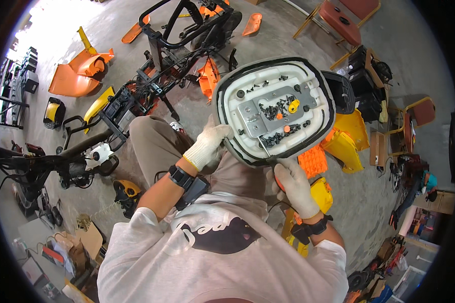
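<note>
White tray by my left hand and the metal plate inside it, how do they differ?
The white tray is larger; the metal plate covers only its middle. The tray is white with a rounded, black-trimmed edge, while the plate is grey and more rectangular. Both carry small black fasteners.

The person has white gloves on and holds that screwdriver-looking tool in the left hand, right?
Not quite: the head view shows the screwdriver-looking tool in the right hand; the left hand holds the edge of the pale pan. The white gloves are correct.
</note>
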`<state>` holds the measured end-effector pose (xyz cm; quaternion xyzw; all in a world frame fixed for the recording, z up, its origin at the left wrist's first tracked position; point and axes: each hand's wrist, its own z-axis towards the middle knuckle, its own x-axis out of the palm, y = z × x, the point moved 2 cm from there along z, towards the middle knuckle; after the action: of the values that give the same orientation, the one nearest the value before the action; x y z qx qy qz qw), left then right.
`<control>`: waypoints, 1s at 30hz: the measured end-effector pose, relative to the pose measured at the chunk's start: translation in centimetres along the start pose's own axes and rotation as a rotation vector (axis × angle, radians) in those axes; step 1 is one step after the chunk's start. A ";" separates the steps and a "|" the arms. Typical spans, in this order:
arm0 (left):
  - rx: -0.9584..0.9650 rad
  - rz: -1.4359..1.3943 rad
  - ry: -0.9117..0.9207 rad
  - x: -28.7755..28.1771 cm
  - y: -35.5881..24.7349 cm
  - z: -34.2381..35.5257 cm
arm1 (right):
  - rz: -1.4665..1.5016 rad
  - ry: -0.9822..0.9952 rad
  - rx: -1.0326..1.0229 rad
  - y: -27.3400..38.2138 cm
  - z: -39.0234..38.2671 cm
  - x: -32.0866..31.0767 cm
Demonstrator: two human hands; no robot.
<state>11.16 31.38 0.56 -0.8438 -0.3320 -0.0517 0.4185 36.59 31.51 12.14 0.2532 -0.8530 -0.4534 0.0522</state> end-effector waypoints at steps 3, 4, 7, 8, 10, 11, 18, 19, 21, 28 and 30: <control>0.029 -0.097 0.119 0.5 0.2 -0.5 | -0.345 -0.048 -0.046 0.9 0.6 0.7; 0.013 -0.115 0.070 0.7 0.2 -0.7 | -0.340 -0.050 -0.119 1.4 1.0 0.6; -0.013 -0.147 0.004 0.9 0.0 -1.3 | -0.278 0.190 0.127 1.6 2.0 0.4; -0.012 -0.154 -0.009 0.9 -0.2 -1.3 | -0.158 0.256 0.178 1.6 2.3 0.2; 0.047 -0.144 0.043 0.8 -0.7 -1.1 | -0.043 0.328 0.236 1.5 2.8 -0.1; 0.078 -0.122 0.086 0.7 -0.8 -1.0 | 0.044 0.367 0.278 1.4 3.0 -0.2; 0.072 -0.057 0.029 1.1 -0.7 -1.2 | 0.112 0.269 0.217 0.9 2.5 0.2; 0.074 -0.009 0.004 1.4 -0.6 -1.5 | 0.123 0.265 0.222 0.5 2.1 0.8; 0.050 0.005 -0.066 1.9 -0.5 -1.7 | 0.071 0.060 0.151 -0.1 1.5 1.8; 0.064 0.121 -0.018 1.1 0.3 -0.4 | 0.164 -0.105 0.072 -1.4 1.2 3.7; 0.054 0.216 -0.076 0.9 0.5 0.2 | 0.199 -0.059 0.081 -1.0 1.2 3.2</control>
<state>12.12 31.79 0.42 -0.8644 -0.2561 0.0346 0.4312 33.82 30.38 10.16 0.1559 -0.8927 -0.4183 0.0616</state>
